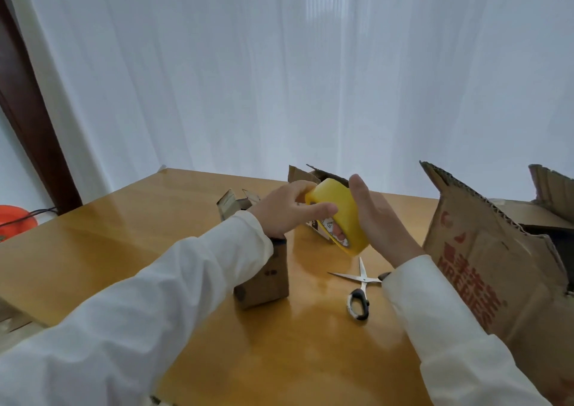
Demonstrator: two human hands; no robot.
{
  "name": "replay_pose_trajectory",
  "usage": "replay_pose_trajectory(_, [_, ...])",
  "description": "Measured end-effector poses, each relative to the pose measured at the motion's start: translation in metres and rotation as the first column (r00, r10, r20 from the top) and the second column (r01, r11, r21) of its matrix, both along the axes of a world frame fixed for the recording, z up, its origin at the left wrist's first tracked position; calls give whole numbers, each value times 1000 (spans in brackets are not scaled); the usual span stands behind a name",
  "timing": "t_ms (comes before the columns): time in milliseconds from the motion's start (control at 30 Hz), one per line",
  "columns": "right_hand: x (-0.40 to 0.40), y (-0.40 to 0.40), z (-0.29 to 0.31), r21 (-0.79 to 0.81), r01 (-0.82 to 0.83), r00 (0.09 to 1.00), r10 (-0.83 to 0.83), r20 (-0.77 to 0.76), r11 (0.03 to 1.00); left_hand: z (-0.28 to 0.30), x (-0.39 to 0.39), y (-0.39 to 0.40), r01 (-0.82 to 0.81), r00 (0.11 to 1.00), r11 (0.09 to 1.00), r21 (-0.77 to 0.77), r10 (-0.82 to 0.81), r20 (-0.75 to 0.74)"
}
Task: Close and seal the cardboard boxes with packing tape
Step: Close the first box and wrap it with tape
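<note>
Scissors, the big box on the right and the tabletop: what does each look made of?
Scissors: bright metal blades, likely steel; handles look like black and pale plastic. Big box: brown corrugated cardboard, with fluting visible along the torn flap edge, matte, red print. Tabletop: honey-coloured wood or wood veneer, glossy, apparently lacquered, since it mirrors the window light.

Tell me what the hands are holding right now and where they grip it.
A yellow tape roll, lifted above the table. The left hand pinches its upper rim with fingers and thumb; the right hand supports the outer face with an open palm.
</note>
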State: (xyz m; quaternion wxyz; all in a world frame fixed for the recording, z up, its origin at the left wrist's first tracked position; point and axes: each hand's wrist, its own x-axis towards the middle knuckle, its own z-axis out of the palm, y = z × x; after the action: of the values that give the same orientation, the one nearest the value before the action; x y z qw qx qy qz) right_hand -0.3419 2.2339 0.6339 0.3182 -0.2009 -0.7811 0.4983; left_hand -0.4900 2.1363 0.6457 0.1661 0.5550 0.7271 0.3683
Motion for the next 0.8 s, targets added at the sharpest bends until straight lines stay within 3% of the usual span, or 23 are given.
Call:
replay_pose_trajectory(200, [-13,10,-20,145,-61,991,42,126,988,8,-22,18,109,990,975,-191,-124,-65])
replay_pose_trajectory(333, [-14,9,-22,89,-63,995,55,87,994,-9,-23,26,26,999,988,-150,-21,34])
replay_pose_trajectory(500, [-8,18,-20,108,64,998,-65,2,992,-18,-18,39,18,1000,988,-152,-17,6])
replay_pose_trajectory(800, [-6,21,-24,238,80,996,-84,6,968,-25,-29,35,-18,994,999,34,15,109])
